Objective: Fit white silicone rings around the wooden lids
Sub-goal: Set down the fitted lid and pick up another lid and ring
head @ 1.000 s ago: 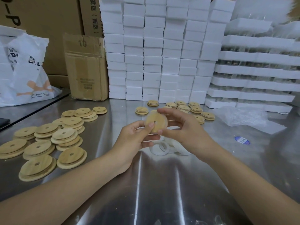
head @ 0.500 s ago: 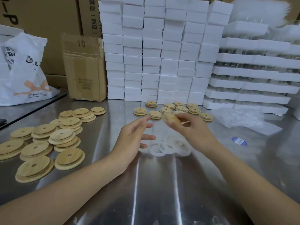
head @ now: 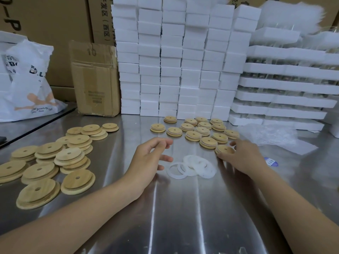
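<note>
lids (head: pixel 51 165) L, rings (head: pixel 192 166) btwn hands

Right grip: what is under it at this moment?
A wooden lid, its rim held by the right grip, next to the ringed lids. Its near edge and the table beneath are covered, so I cannot tell whether it rests down yet.
</note>
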The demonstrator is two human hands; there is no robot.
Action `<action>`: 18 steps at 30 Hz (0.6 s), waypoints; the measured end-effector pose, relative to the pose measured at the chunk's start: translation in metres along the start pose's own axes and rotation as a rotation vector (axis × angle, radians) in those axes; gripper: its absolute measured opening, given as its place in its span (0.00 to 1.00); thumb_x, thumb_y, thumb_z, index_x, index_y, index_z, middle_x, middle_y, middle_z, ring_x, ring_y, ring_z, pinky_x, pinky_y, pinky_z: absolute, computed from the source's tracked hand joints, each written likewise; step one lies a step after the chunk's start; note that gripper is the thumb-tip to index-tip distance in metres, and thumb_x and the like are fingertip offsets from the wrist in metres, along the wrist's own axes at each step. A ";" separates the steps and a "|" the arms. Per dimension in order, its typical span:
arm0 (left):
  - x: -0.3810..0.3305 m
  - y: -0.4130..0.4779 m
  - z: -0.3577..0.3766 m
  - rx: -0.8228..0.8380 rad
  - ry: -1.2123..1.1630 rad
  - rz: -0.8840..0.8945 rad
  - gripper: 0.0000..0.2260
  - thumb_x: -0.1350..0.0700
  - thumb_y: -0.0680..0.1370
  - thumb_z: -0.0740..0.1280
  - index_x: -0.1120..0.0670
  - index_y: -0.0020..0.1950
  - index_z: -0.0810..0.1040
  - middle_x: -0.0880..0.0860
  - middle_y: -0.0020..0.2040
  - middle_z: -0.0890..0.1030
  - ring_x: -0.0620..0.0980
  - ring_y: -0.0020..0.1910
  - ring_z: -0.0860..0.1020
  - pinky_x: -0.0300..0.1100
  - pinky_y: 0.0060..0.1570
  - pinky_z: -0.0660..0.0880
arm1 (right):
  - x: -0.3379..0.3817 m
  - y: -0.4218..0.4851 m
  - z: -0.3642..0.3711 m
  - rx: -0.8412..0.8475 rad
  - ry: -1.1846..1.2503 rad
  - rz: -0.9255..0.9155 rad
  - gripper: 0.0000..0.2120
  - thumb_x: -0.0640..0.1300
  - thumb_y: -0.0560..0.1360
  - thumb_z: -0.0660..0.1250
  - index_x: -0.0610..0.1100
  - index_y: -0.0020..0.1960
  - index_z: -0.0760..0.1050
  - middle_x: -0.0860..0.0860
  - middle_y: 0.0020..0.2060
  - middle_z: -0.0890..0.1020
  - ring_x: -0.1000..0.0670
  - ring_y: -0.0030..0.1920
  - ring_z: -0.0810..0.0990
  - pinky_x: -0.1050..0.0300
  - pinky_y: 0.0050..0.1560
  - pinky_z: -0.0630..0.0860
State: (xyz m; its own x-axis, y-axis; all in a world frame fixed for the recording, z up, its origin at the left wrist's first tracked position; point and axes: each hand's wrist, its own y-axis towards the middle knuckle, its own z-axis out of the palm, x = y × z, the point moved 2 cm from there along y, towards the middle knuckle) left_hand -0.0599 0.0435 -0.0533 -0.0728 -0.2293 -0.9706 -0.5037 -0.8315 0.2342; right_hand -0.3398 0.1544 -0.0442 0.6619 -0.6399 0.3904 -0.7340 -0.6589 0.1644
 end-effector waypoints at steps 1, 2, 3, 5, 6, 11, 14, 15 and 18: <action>0.000 0.000 0.000 -0.003 0.004 0.002 0.15 0.51 0.88 0.61 0.39 0.52 0.87 0.39 0.52 0.85 0.47 0.47 0.88 0.41 0.40 0.77 | 0.001 0.000 -0.001 -0.026 -0.007 -0.016 0.27 0.64 0.71 0.74 0.49 0.62 0.77 0.46 0.59 0.80 0.42 0.63 0.76 0.45 0.62 0.77; 0.000 0.001 0.000 -0.004 0.010 0.004 0.15 0.51 0.88 0.62 0.39 0.52 0.87 0.39 0.52 0.85 0.47 0.47 0.88 0.41 0.40 0.77 | 0.001 0.000 -0.001 -0.044 -0.004 -0.024 0.26 0.64 0.70 0.75 0.50 0.61 0.76 0.47 0.57 0.81 0.43 0.61 0.76 0.46 0.60 0.77; 0.000 0.001 0.000 -0.006 0.019 0.008 0.15 0.51 0.88 0.62 0.38 0.51 0.87 0.39 0.52 0.85 0.47 0.47 0.88 0.41 0.41 0.77 | 0.001 0.000 0.000 -0.046 0.008 -0.023 0.23 0.64 0.70 0.75 0.51 0.57 0.76 0.48 0.53 0.81 0.44 0.57 0.78 0.47 0.56 0.78; 0.000 0.001 0.001 -0.004 0.033 0.016 0.15 0.51 0.88 0.62 0.38 0.50 0.87 0.38 0.52 0.85 0.46 0.46 0.88 0.41 0.40 0.76 | 0.000 0.001 0.001 -0.023 0.038 -0.015 0.18 0.61 0.71 0.75 0.50 0.49 0.74 0.50 0.46 0.82 0.46 0.49 0.80 0.48 0.52 0.79; 0.001 0.001 0.000 -0.003 0.036 0.019 0.15 0.51 0.88 0.62 0.38 0.50 0.87 0.38 0.53 0.85 0.46 0.46 0.87 0.41 0.40 0.76 | 0.000 0.002 0.001 -0.019 0.051 -0.024 0.17 0.59 0.71 0.75 0.50 0.48 0.74 0.51 0.44 0.82 0.46 0.46 0.80 0.49 0.51 0.79; 0.003 0.002 0.000 -0.002 0.048 0.043 0.15 0.52 0.88 0.63 0.39 0.49 0.87 0.38 0.53 0.86 0.45 0.46 0.87 0.42 0.41 0.77 | 0.002 0.002 0.004 0.072 0.178 -0.164 0.19 0.51 0.75 0.77 0.54 0.63 0.76 0.57 0.55 0.84 0.51 0.54 0.82 0.54 0.56 0.74; 0.001 -0.001 0.000 0.019 0.084 0.054 0.15 0.52 0.87 0.63 0.40 0.48 0.87 0.39 0.51 0.87 0.44 0.45 0.87 0.40 0.41 0.76 | 0.006 0.000 0.013 0.113 0.146 -0.211 0.19 0.51 0.78 0.74 0.56 0.67 0.74 0.54 0.64 0.82 0.49 0.67 0.78 0.51 0.67 0.72; -0.002 -0.001 0.000 0.034 0.111 0.056 0.15 0.52 0.87 0.63 0.41 0.48 0.87 0.40 0.50 0.87 0.44 0.45 0.87 0.40 0.41 0.76 | 0.006 0.000 0.014 0.099 0.144 -0.208 0.19 0.51 0.78 0.74 0.55 0.67 0.74 0.53 0.64 0.83 0.48 0.67 0.78 0.51 0.67 0.72; -0.023 -0.001 -0.007 0.152 0.279 0.103 0.12 0.52 0.86 0.66 0.43 0.47 0.86 0.40 0.48 0.86 0.45 0.43 0.86 0.44 0.42 0.76 | 0.006 0.002 0.015 0.076 0.138 -0.205 0.17 0.51 0.78 0.74 0.55 0.65 0.75 0.54 0.60 0.84 0.49 0.60 0.79 0.53 0.61 0.73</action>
State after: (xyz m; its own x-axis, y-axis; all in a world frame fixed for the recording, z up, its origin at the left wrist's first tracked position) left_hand -0.0515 0.0463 -0.0306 0.0980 -0.4551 -0.8851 -0.6304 -0.7166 0.2986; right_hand -0.3352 0.1435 -0.0548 0.7647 -0.4334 0.4769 -0.5698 -0.8004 0.1863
